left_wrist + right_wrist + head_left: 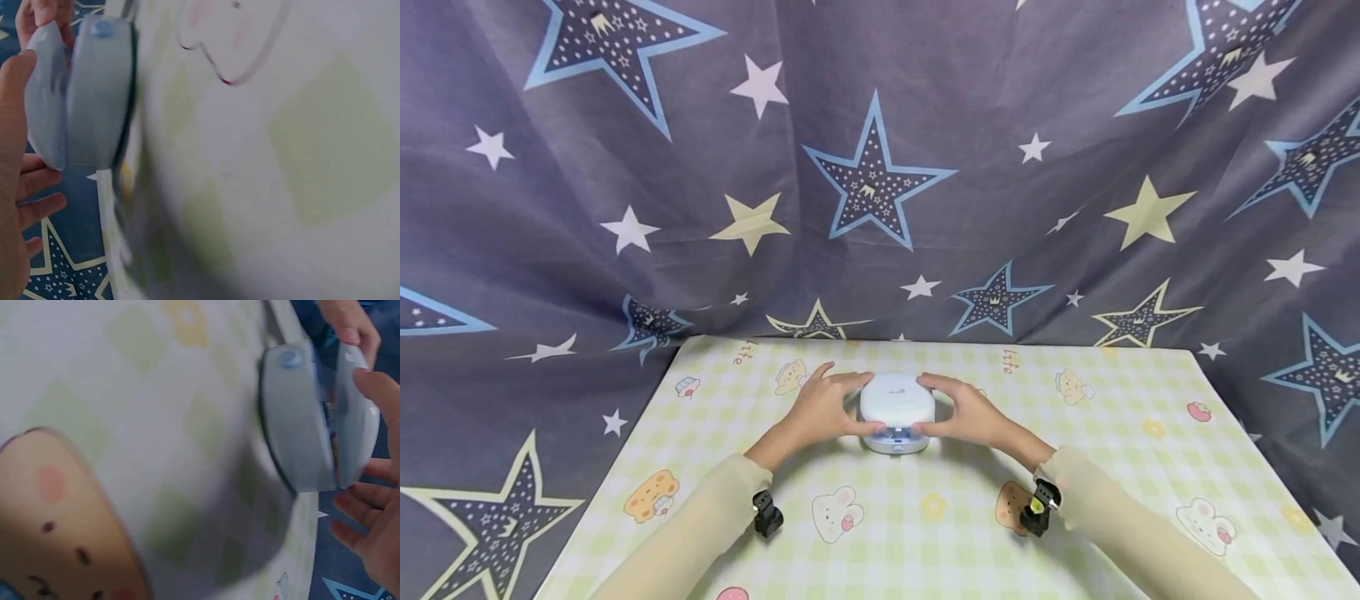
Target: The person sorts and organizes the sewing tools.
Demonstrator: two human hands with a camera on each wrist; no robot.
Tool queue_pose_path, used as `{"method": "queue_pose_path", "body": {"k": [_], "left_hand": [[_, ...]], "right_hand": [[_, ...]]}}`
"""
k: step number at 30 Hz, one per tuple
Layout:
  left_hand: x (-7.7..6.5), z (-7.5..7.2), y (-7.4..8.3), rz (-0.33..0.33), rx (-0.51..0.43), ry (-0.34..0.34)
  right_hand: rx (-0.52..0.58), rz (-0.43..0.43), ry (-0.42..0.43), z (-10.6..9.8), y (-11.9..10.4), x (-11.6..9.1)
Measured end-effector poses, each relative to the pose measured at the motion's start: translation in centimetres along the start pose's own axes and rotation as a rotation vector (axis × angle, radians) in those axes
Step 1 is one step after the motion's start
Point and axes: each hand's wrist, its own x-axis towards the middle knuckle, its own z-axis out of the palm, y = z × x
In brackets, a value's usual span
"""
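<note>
A small rounded white case [896, 448] stands on the table, with a round button on its front. Its domed lid [897, 400] is raised a little at the front, leaving a gap above the base. My left hand [822, 407] grips the lid's left side, thumb at the front edge and fingers toward the back. On the right side my right hand [970, 410] holds the lid in the same way. Both wrist views show the thumbs on the lid and the base [294, 419] below it. What lies inside the case is mostly hidden.
A green-and-white checked tablecloth [880, 550] printed with cartoon animals covers the table. Behind and beside it hangs a dark curtain [985, 208] with stars. Each wrist wears a black strapped device [767, 513].
</note>
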Motion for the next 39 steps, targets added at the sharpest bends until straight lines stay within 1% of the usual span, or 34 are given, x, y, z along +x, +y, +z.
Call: {"method": "queue_pose_path", "body": {"k": [3,5,7,10,12,15,18,21,25,28,33,39], "left_hand": [[-0.4,0.3,-0.1,0.067,0.061,0.054],[-0.6,0.6,-0.1,0.09,0.096,0.065],[-0.8,0.8,-0.2,0.098,0.121,0.061],[-1.0,1.1,-0.2,0.095,0.133,0.046],[-1.1,1.3,-0.3,0.094,0.136,0.04],[-1.0,1.5,-0.4,0.096,0.148,0.042],[-1.0,1.6,-0.4,0.099,0.147,0.054],[-0.9,1.6,-0.4,0.1,0.134,0.062],[-1.0,1.5,-0.2,0.098,0.131,0.05],[-1.0,1.4,-0.1,0.091,0.13,0.042],[-1.0,1.0,0.2,0.077,0.113,0.041],[-1.0,1.2,0.3,0.047,0.093,0.017]], "right_hand": [[-0.129,-0.051,0.022,0.6,0.1,-0.5],[-0.224,-0.086,0.035,0.9,0.2,-0.8],[-0.323,-0.12,0.043,1.1,0.3,-1.0],[-0.435,-0.174,0.049,1.4,0.5,-1.1],[-0.488,-0.21,0.051,1.5,0.6,-1.1],[-0.533,-0.247,0.059,1.5,0.7,-1.2],[-0.549,-0.257,0.067,1.5,0.7,-1.1],[-0.554,-0.239,0.057,1.4,0.7,-1.0],[-0.553,-0.209,0.036,1.4,0.6,-1.1],[-0.554,-0.204,0.037,1.4,0.5,-1.1],[-0.503,-0.203,0.048,1.3,0.1,-1.0],[-0.441,-0.153,0.006,1.2,-0.1,-1.1]]}}
